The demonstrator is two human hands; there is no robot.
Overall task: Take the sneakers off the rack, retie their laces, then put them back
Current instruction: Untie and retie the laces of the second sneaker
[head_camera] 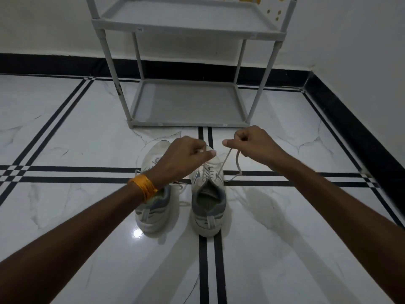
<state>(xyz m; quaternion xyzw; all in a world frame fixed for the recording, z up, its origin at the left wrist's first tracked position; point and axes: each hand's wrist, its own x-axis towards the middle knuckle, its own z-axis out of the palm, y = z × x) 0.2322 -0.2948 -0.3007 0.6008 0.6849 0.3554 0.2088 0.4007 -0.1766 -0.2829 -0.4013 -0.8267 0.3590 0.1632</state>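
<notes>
I am looking down at a glossy white marble-patterned floor [285, 249] crossed by black stripes. Two white low-top sneakers with grey collars sit side by side on it, toes pointing away from me, so their lacing faces up where I can reach it. The left sneaker [153, 207] is partly hidden under my forearm; loose lace trails beside it. My work is on the right sneaker [208, 202].

My left hand [186, 156], with an orange band [143, 186] at the wrist, is closed in a pinch above the toe of that shoe, apparently on a lace end, though the lace there is hard to make out. My right hand [252, 143] is a closed fist pinching the pale grey lace [223, 163], which runs taut from the eyelets up to my thumb, its tail looping down to the floor. I hold the two ends apart and raised, I judge, to draw them snug before knotting.

Just beyond stands the grey plastic two-tier shoe rack [186, 104] against the wall, both shelves bare, close by for the return.
</notes>
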